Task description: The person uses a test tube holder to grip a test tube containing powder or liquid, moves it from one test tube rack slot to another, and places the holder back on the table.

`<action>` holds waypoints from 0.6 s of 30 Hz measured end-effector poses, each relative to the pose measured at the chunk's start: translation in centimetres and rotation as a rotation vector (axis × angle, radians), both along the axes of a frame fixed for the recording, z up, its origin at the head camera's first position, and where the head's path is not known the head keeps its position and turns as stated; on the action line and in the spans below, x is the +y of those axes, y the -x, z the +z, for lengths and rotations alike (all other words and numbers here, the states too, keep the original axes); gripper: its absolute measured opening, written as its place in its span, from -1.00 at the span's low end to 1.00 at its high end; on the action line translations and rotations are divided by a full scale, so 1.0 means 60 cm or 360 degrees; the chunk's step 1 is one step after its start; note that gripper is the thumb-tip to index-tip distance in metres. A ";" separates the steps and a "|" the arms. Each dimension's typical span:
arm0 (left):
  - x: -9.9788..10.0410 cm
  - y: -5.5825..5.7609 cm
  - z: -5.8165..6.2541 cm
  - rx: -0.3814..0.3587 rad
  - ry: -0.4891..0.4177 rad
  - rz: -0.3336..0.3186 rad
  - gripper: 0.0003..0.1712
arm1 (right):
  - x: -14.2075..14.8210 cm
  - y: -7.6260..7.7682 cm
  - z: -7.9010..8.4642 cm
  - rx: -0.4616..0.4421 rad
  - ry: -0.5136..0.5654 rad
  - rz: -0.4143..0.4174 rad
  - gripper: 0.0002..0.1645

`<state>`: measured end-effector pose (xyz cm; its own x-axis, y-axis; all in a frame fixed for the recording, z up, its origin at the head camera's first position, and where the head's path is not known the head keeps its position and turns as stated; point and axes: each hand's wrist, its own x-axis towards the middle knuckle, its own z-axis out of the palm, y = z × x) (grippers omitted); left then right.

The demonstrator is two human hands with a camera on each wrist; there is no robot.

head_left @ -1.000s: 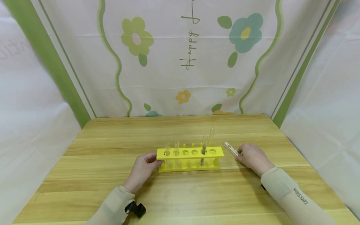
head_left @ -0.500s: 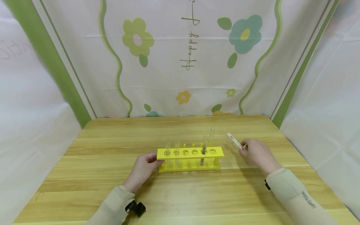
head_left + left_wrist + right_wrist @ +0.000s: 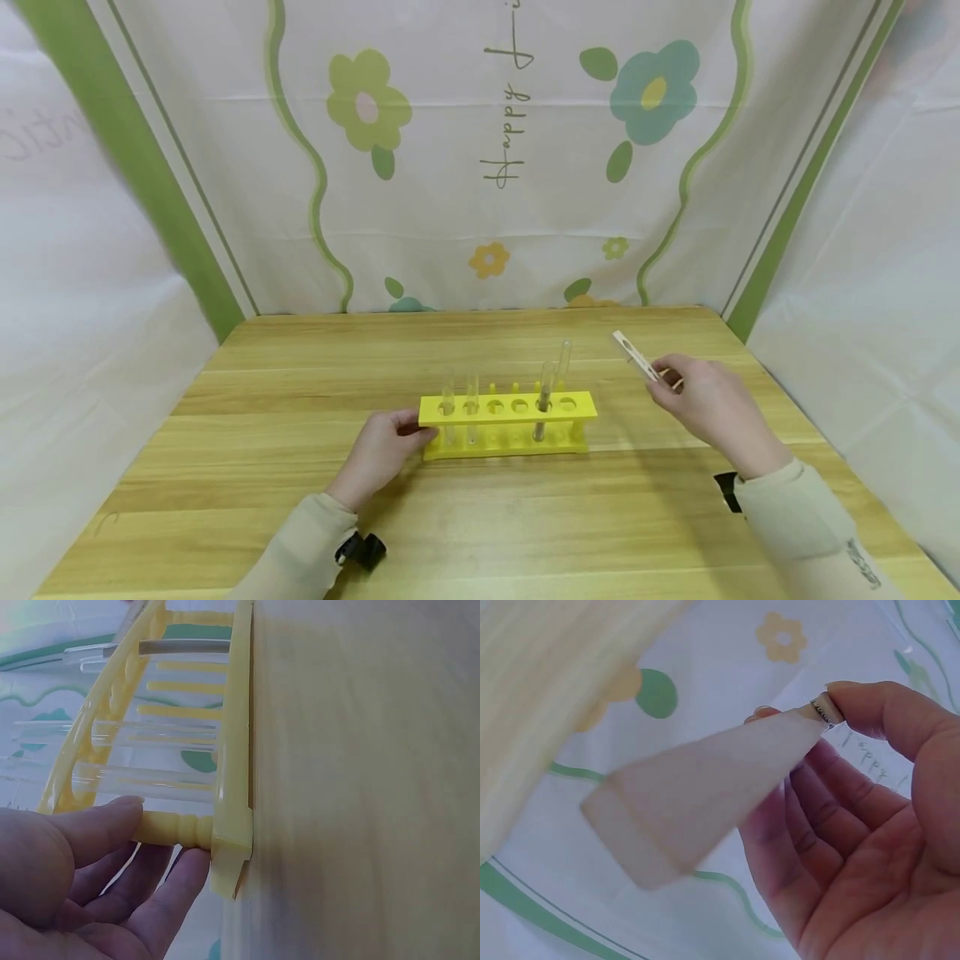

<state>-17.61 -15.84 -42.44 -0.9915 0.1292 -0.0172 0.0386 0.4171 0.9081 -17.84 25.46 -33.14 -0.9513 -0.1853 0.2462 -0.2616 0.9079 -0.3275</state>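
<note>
A yellow test tube rack [image 3: 480, 419] stands on the wooden table. My left hand [image 3: 382, 458] holds its left end; in the left wrist view, thumb and fingers close round the yellow end post [image 3: 172, 828]. Two clear test tubes [image 3: 472, 385] stand in the left holes. Farther right, one tube [image 3: 543, 402] has dark contents, and another clear tube [image 3: 566, 358] rises behind the rack. My right hand [image 3: 708, 404] pinches a wooden test tube clamp [image 3: 634, 355] by one end, raised right of the rack. The clamp [image 3: 705, 799] points toward the camera in the right wrist view.
The wooden table [image 3: 495, 533] reaches back to a white curtain [image 3: 442, 192] printed with flowers. White cloth also hangs on both sides. Several short yellow pegs [image 3: 515, 387] stick up along the rack's back.
My right hand has lifted the clamp from low over the table, moving it up and rightward. My left hand and the rack have stayed put.
</note>
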 end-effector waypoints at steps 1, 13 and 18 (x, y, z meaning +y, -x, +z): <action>0.000 0.000 0.001 0.0009 0.0005 -0.0008 -0.78 | -0.002 -0.003 0.003 0.0025 0.0003 0.0009 -0.74; -0.004 -0.001 0.001 0.0015 0.0004 -0.0077 -0.77 | -0.019 -0.032 0.030 0.0329 0.0021 0.0090 -0.74; -0.006 -0.001 0.001 0.0011 0.0000 -0.0088 -0.77 | -0.020 -0.034 0.028 0.0411 -0.0027 0.0145 -0.75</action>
